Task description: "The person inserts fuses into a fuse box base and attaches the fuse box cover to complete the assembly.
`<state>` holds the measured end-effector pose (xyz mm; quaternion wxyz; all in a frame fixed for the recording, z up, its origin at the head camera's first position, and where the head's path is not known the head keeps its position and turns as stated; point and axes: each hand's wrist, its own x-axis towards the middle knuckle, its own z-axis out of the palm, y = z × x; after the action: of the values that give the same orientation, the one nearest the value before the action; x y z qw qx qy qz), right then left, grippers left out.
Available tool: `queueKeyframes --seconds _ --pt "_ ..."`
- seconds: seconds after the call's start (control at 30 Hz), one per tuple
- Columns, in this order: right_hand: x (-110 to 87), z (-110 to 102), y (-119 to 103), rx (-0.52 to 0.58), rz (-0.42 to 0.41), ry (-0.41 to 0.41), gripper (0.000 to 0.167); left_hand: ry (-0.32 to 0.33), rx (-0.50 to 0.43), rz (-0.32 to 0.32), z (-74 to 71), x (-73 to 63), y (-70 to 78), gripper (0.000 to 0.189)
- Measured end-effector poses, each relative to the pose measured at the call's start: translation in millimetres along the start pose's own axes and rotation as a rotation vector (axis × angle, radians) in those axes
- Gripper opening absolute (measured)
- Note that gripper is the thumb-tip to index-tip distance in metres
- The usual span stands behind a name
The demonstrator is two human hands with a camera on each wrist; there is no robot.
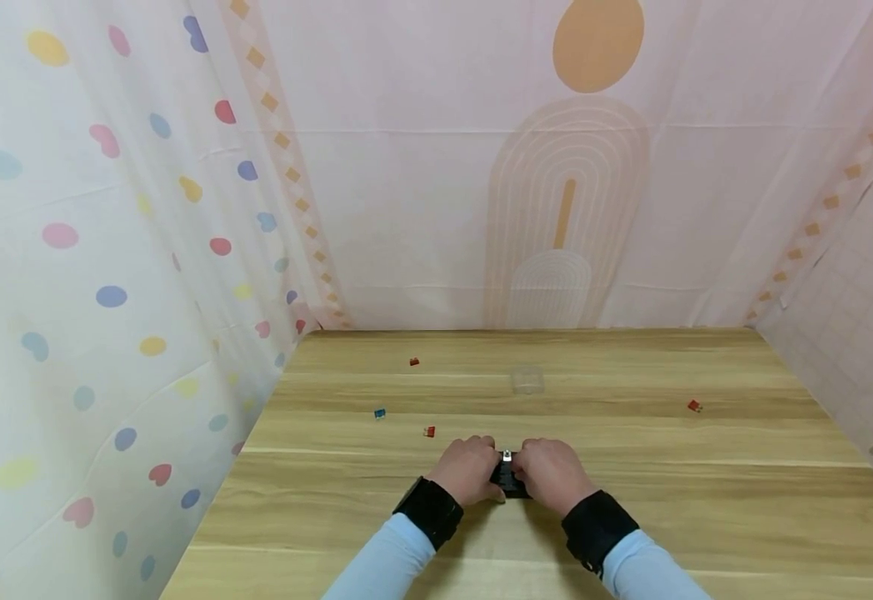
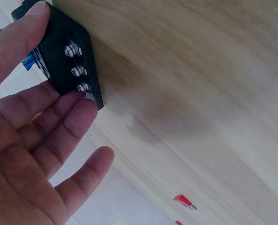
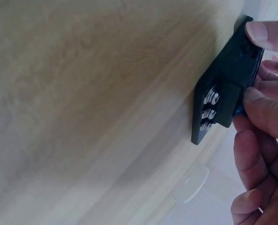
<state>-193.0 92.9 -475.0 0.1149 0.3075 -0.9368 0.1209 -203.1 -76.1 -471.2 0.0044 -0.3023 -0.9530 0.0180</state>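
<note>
A black fuse block (image 1: 509,482) with screw terminals along one edge is between the two hands, close over the table. My left hand (image 1: 470,471) grips it, with the thumb on its top face and fingertips at its side in the left wrist view. My right hand (image 1: 554,473) pinches at a small blue blade fuse (image 2: 29,62) on the block. In the right wrist view only a sliver of that blue fuse (image 3: 239,110) shows by the thumb; its prongs are hidden.
A red blade fuse (image 1: 430,432), a blue blade fuse (image 1: 380,413) and another red fuse (image 1: 414,362) lie left on the wooden table (image 1: 316,517). One more red fuse (image 1: 695,406) lies far right. A clear plastic cover (image 1: 528,381) sits behind the hands.
</note>
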Motion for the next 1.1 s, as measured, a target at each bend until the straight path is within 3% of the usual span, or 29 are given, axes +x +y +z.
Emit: queueKeyframes --seconds 0.43,0.83,1.1 --pt "-0.4 3.7 -3.6 -0.141 0.000 -0.004 0.024 -0.025 -0.015 -0.009 -4.4 -1.1 2.2 0.042" --pt "2.0 -5.3 -0.3 -0.083 -0.059 0.000 0.022 -0.024 -0.020 -0.018 -3.4 -0.4 2.7 0.042" --pt "1.3 -2.5 -1.5 -0.123 -0.026 -0.001 0.023 -0.037 -0.025 -0.021 -1.7 1.0 2.4 0.041"
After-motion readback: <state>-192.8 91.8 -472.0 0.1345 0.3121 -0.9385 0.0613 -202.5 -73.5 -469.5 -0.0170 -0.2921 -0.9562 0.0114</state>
